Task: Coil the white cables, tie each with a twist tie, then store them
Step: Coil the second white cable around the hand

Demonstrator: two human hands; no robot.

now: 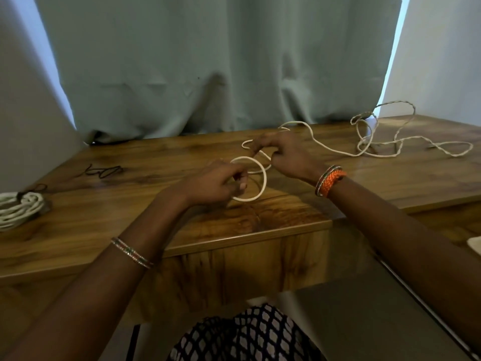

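Pinching the first loop of a white cable (256, 175), the left hand (217, 186) holds it above the bench (156, 225); the right hand (283, 157) grips the next stretch, slack trailing far right.

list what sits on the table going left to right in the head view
coiled white cable → dark twist ties → left hand → loop of white cable → right hand → loose tangled cable

Bare forearms; thin bangles (131, 252); orange braided band (333, 181).
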